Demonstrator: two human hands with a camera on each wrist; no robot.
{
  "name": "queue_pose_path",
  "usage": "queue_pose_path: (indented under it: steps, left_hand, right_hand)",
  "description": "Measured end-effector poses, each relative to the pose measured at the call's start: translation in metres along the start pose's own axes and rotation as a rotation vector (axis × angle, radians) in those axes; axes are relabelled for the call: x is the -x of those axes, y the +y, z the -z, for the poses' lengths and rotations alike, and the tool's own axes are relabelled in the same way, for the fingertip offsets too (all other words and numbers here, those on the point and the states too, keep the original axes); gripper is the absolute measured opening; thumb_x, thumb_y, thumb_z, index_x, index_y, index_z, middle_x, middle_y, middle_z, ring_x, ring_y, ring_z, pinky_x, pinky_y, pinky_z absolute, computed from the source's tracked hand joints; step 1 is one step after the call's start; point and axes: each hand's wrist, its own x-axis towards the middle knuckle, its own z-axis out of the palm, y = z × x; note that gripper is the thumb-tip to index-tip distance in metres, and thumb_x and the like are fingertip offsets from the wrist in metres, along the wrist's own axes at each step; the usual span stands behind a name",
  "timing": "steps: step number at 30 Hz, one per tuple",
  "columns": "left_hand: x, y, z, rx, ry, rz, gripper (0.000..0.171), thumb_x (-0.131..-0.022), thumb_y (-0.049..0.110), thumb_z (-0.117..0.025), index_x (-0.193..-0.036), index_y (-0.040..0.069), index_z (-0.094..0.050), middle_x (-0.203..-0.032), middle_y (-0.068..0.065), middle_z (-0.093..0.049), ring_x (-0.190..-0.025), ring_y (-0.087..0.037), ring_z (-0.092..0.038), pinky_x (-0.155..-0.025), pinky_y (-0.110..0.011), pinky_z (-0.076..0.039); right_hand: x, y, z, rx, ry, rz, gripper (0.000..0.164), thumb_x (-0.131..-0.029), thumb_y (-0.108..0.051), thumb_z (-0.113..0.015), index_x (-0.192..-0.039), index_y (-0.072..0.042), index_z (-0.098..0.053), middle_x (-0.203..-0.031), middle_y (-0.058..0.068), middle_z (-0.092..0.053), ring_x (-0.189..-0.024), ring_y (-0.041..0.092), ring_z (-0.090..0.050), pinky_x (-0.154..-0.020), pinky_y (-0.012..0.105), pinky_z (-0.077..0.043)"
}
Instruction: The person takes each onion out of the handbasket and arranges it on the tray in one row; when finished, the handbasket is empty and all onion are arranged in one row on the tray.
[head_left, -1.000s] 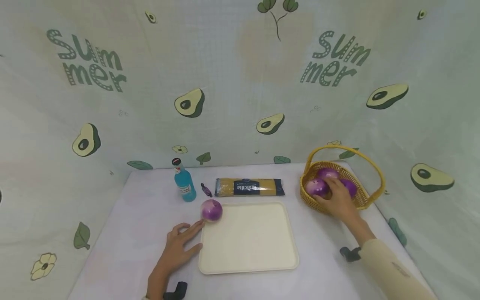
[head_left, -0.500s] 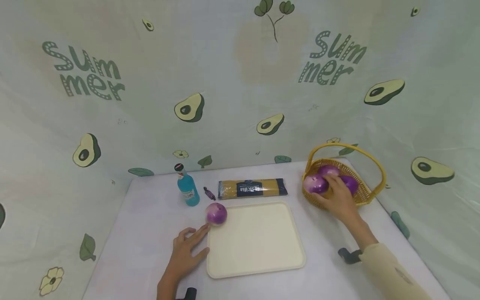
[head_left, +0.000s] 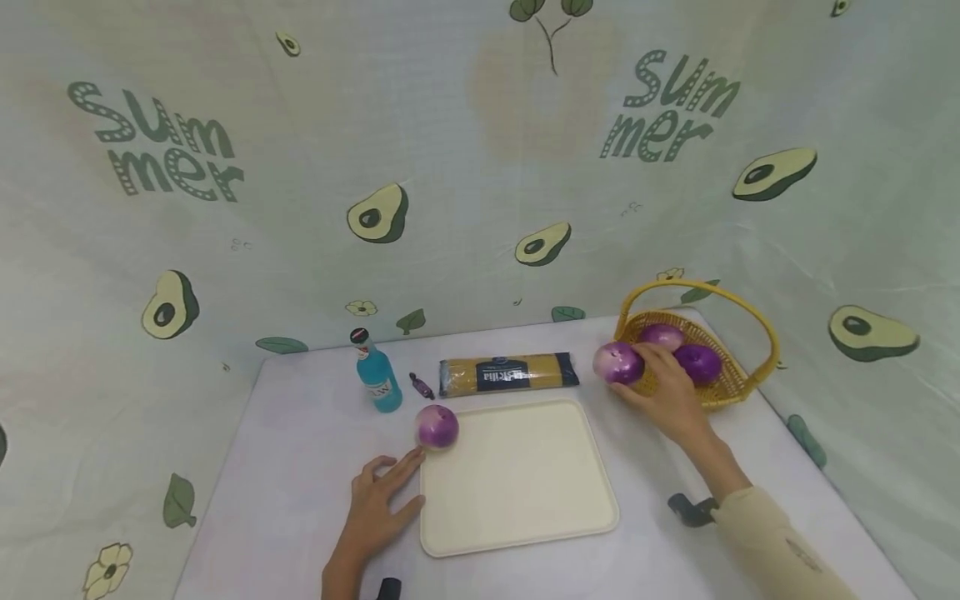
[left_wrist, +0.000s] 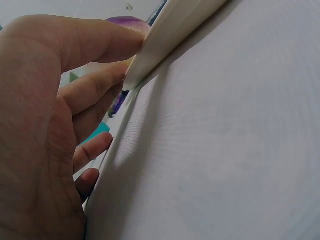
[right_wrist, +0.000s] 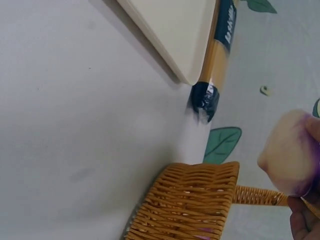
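My right hand holds a purple-and-white onion between thumb and fingers, at the left rim of a yellow wicker basket. In the right wrist view, the gripped onion is raised above the basket's rim, its pointed end showing. Two more purple onions, one at the back and one on the right, lie inside. My left hand touches the left edge of a cream tray with fingertips and thumb, fingers extended. Another onion sits at the tray's back-left corner.
Behind the tray lies a pasta packet. To its left are a small wrapped candy and a blue bottle standing upright. A printed cloth hangs behind the table.
My right hand has lifted the left onion up and leftward from among the others to the basket's rim. The left hand stays at the tray edge; the head view has shifted slightly.
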Motion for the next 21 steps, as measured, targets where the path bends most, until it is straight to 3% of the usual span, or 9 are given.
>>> queue_pose_path:
  steps: [13, 21]
  left_hand:
    - [0.0, 0.003, 0.001, -0.018, -0.022, 0.009, 0.064, -0.087, 0.041, -0.072, -0.147, 0.032, -0.052, -0.151, 0.015, -0.047, -0.131, -0.024, -0.038, -0.098, -0.049, -0.026]
    - [0.001, 0.005, 0.006, -0.006, -0.03, 0.008, 0.064, -0.087, 0.039, -0.073, -0.147, 0.031, -0.052, -0.151, 0.014, -0.047, -0.131, -0.026, -0.038, -0.098, -0.052, -0.025]
  right_hand:
    - [0.005, -0.027, -0.019, -0.057, 0.004, 0.115, 0.07, -0.077, -0.019, -0.088, -0.137, -0.002, -0.056, -0.137, 0.018, -0.054, -0.124, 0.039, -0.051, -0.1, 0.058, -0.043]
    - [0.015, -0.042, -0.035, -0.111, 0.006, 0.141, 0.071, -0.074, -0.021, -0.089, -0.135, -0.003, -0.058, -0.136, 0.017, -0.055, -0.125, 0.039, -0.051, -0.101, 0.06, -0.041]
